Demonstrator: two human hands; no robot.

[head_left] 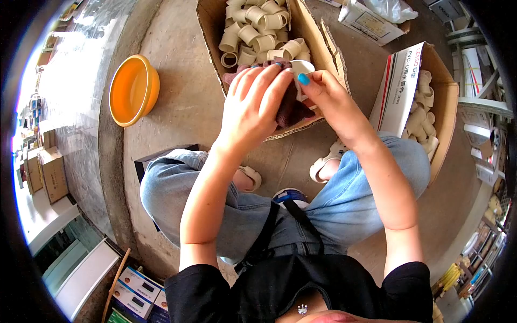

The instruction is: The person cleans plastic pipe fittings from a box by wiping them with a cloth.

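My left hand (pixel 257 99) is closed over a dark maroon cloth (pixel 293 110), its fingers bent across the top. A white pipe fitting (pixel 302 68) pokes out beside the cloth, between my two hands. My right hand (pixel 334 102), with a bright blue thumbnail, grips the fitting from the right; some of its fingers are hidden. Both hands are above the near edge of an open cardboard box (pixel 336 59). Inside that box lie many off-white pipe fittings (pixel 264 43), short and curved. My hands and the cloth cover part of the box's near side.
An orange basin (pixel 129 91) stands on the floor at the left. At the right is another cardboard box (pixel 396 91) of pipe fittings, near my knee. A white box with a plastic bag (pixel 393 8) is farther back. Shelving (pixel 479 107) lines the right side.
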